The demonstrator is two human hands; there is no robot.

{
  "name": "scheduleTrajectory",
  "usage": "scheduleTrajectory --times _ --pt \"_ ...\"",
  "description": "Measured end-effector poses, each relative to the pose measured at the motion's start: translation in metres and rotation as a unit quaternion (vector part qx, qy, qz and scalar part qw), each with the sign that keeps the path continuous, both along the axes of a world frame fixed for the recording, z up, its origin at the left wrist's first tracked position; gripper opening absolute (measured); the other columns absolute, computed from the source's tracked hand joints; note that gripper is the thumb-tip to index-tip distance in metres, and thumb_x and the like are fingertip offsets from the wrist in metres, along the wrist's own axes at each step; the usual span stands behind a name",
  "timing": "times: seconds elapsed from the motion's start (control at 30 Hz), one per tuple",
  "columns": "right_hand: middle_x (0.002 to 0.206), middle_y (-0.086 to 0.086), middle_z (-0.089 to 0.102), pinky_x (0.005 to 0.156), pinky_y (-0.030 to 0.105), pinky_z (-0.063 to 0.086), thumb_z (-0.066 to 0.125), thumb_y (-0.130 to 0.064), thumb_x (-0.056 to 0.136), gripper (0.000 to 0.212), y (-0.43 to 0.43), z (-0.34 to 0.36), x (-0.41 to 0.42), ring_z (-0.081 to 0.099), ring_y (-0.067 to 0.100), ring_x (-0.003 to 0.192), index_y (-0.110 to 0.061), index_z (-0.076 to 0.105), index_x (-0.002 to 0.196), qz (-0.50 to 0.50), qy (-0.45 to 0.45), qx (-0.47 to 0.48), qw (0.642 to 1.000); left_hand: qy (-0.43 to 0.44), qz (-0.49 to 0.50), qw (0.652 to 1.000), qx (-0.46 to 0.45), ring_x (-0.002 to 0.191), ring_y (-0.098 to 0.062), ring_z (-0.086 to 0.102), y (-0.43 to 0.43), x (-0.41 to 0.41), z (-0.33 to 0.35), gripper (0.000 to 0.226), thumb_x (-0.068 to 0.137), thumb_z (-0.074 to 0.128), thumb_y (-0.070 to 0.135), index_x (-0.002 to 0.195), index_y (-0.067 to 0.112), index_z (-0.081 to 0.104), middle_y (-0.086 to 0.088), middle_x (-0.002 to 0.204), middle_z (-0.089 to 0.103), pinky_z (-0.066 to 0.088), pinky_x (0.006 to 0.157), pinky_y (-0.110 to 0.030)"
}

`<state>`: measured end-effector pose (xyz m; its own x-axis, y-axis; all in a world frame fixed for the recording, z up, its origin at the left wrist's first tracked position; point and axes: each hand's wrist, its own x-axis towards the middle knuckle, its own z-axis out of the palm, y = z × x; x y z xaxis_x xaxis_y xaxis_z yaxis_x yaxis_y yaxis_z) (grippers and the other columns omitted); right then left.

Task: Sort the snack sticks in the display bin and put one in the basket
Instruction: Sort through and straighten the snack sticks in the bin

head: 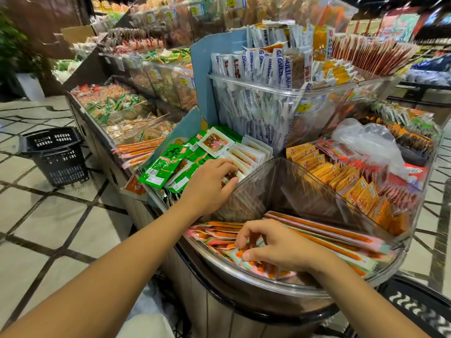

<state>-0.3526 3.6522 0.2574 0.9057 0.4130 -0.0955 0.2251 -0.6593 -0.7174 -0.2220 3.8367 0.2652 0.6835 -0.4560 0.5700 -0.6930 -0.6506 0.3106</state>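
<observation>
Orange snack sticks point(324, 231) in long pink-and-mint plastic wrappers lie flat in the curved clear plastic display bin point(244, 274) at the near rounded end of the counter. They are piled loosely: those toward the counter's right edge lie roughly parallel, while those at the bin's near-left side are crossed and fanned.

I record the right hand point(278, 245) inside this bin, with its fingers bent down and the thumb opposed, pinching the near ends of several snack sticks.

The left hand point(210, 184) reaches across the bin's clear back wall into the next compartment toward the counter's left edge. Its bent fingers rest on white-edged clear packets point(246, 154) with brown contents. Whether it grips a packet, I cannot tell.

Green foil packets point(161, 164) lie jumbled just beside that hand, at the counter's left edge. Small orange packets point(341, 176) stand in rows in the compartment along the right edge. A raised clear bin at the counter's middle holds upright blue-and-white sachets point(256, 69).

The black perforated plastic basket point(58, 157) stands on the tiled floor point(36, 223), well apart from the counter on its left side. I see no stick in it, though its inside is barely visible.
</observation>
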Motion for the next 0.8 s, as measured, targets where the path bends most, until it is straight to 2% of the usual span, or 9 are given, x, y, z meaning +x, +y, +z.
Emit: scheduleTrajectory --times 0.1,0.2,0.37,0.43,0.5,0.57,0.67,0.73,0.8 --pt "0.109 -0.019 0.063 0.096 0.031 0.052 0.073 -0.026 0.090 0.025 0.002 0.002 -0.001 0.059 0.002 0.106 -0.039 0.068 0.111 0.008 -0.031 -0.017 0.999 0.001 -0.001 1.000 0.001 0.121 -0.013 0.050 0.000 0.001 0.000 0.029 0.099 0.055 0.037 0.122 0.023 0.067 0.007 0.131 0.060 0.042 0.105 -0.035" --pt "0.104 -0.015 0.059 0.094 0.034 0.050 0.073 -0.026 0.089 0.020 0.004 0.007 -0.002 0.058 0.006 0.100 -0.037 0.073 0.105 0.016 -0.062 0.000 0.998 -0.002 -0.001 1.000 0.000 0.120 -0.013 0.050 0.000 0.001 0.000 0.028 0.099 0.055 0.037 0.121 0.023 0.067 0.007 0.130 0.061 0.042 0.104 -0.035" --pt "0.091 0.003 0.067 0.079 0.046 0.055 0.079 -0.014 0.084 0.015 0.002 0.038 -0.009 0.064 0.025 0.083 -0.026 0.073 0.092 -0.055 -0.145 0.167 0.974 -0.003 0.003 1.000 0.007 0.118 -0.014 0.050 0.000 0.000 0.001 0.028 0.099 0.055 0.037 0.120 0.023 0.066 0.008 0.129 0.061 0.044 0.101 -0.037" --pt "0.081 0.007 0.070 0.070 0.039 0.056 0.080 -0.009 0.081 0.015 -0.005 0.055 -0.010 0.064 0.025 0.072 -0.020 0.072 0.088 -0.111 -0.174 0.260 0.943 -0.005 0.004 1.000 0.011 0.118 -0.014 0.050 -0.001 0.000 0.002 0.028 0.099 0.055 0.038 0.120 0.023 0.066 0.008 0.129 0.060 0.044 0.101 -0.036" --pt "0.070 0.000 0.067 0.059 0.025 0.051 0.078 -0.006 0.082 0.013 -0.013 0.070 -0.010 0.060 0.012 0.062 -0.016 0.070 0.084 -0.161 -0.213 0.313 0.911 -0.010 0.005 1.000 0.016 0.118 -0.013 0.050 -0.002 -0.001 0.002 0.028 0.100 0.054 0.038 0.121 0.023 0.066 0.009 0.129 0.060 0.044 0.101 -0.035" --pt "0.065 0.000 0.062 0.054 0.019 0.045 0.075 -0.004 0.086 0.013 -0.021 0.081 -0.012 0.055 0.009 0.056 -0.011 0.065 0.083 -0.204 -0.245 0.328 0.889 -0.018 0.004 1.000 0.021 0.115 -0.013 0.052 -0.003 -0.001 0.003 0.029 0.099 0.050 0.039 0.117 0.023 0.067 0.009 0.125 0.061 0.046 0.099 -0.035" --pt "0.060 0.002 0.057 0.052 0.024 0.044 0.072 -0.007 0.090 0.018 -0.030 0.091 -0.018 0.052 0.015 0.054 -0.011 0.058 0.080 -0.248 -0.283 0.311 0.873 -0.057 0.004 0.996 0.064 0.103 -0.016 0.058 -0.006 -0.005 0.008 0.035 0.095 0.041 0.041 0.106 0.022 0.069 0.008 0.114 0.065 0.051 0.088 -0.038" --pt "0.057 0.000 0.057 0.051 0.031 0.045 0.071 -0.012 0.092 0.020 -0.034 0.095 -0.021 0.053 0.019 0.053 -0.012 0.056 0.080 -0.264 -0.286 0.302 0.870 -0.100 0.002 0.992 0.080 0.100 -0.023 0.062 -0.011 -0.009 0.012 0.030 0.094 0.046 0.034 0.102 0.019 0.070 0.003 0.112 0.067 0.052 0.084 -0.040" --pt "0.059 0.000 0.059 0.053 0.033 0.049 0.070 -0.018 0.094 0.021 -0.037 0.097 -0.023 0.058 0.019 0.053 -0.010 0.056 0.080 -0.284 -0.297 0.289 0.865 -0.115 -0.022 0.992 0.037 0.100 -0.023 0.063 -0.024 -0.025 0.020 0.026 0.092 0.053 0.033 0.103 0.017 0.070 0.001 0.109 0.069 0.052 0.086 -0.039"
